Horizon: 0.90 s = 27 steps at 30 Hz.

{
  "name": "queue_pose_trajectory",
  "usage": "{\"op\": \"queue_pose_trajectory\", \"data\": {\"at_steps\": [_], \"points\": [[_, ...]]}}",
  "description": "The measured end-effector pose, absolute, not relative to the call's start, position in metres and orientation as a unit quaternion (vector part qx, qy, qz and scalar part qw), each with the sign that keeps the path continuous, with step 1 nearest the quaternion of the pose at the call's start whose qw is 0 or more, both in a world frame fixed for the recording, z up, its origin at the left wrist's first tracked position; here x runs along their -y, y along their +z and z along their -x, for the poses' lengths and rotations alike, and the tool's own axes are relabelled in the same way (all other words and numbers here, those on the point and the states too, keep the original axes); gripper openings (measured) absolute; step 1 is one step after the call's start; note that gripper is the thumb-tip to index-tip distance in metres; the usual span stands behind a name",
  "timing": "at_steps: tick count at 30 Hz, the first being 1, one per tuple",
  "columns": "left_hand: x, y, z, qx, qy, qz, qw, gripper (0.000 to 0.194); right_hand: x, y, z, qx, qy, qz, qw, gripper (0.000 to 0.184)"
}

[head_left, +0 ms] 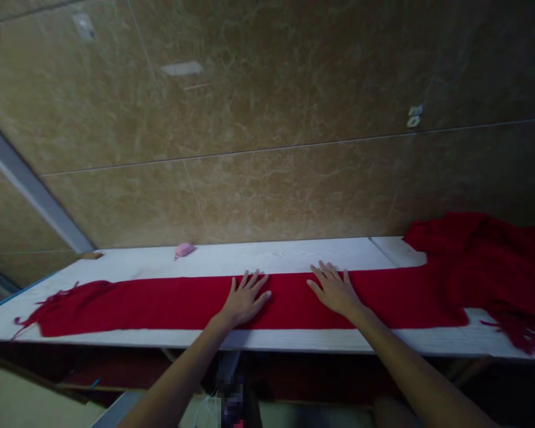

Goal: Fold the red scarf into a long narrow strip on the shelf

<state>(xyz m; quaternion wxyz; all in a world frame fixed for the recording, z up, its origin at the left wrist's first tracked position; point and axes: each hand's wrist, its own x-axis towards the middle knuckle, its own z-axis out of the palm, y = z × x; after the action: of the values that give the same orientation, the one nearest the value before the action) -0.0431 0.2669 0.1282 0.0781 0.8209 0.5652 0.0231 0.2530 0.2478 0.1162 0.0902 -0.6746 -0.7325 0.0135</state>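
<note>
A long red knitted scarf (pixel 258 300) lies stretched across the white wood-grain table (pixel 205 258), with a fringed end at the far left. Its other end is heaped in loose folds with fringe at the right (pixel 485 267). My left hand (pixel 245 299) rests flat on the scarf with the fingers spread. My right hand (pixel 332 289) also presses flat on it, a short gap to the right, fingers apart. Neither hand grips the cloth.
A small pink soft object (pixel 184 250) lies at the table's back edge against the marble-patterned wall (pixel 249 148). A small brown item (pixel 90 255) sits at the back left corner. Dark shelving and a blurred object stand below the front edge.
</note>
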Motion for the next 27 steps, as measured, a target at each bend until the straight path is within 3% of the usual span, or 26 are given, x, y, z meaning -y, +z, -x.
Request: {"op": "queue_pose_trajectory", "data": {"at_steps": [8,16,27], "points": [[-0.275,0.119,0.166,-0.674,0.001,-0.738,0.04,0.065,-0.258,0.072,-0.289,0.746,-0.047,0.657,0.096,0.069],[-0.278,0.125,0.283,-0.771,-0.031,-0.637,0.006,0.063,-0.276,0.034,-0.303,0.755,-0.096,0.626,0.169,0.072],[-0.295,0.125,0.356,-0.837,-0.015,-0.547,-0.026,0.069,-0.281,0.018,-0.332,0.804,-0.119,0.554,0.179,0.063]]}}
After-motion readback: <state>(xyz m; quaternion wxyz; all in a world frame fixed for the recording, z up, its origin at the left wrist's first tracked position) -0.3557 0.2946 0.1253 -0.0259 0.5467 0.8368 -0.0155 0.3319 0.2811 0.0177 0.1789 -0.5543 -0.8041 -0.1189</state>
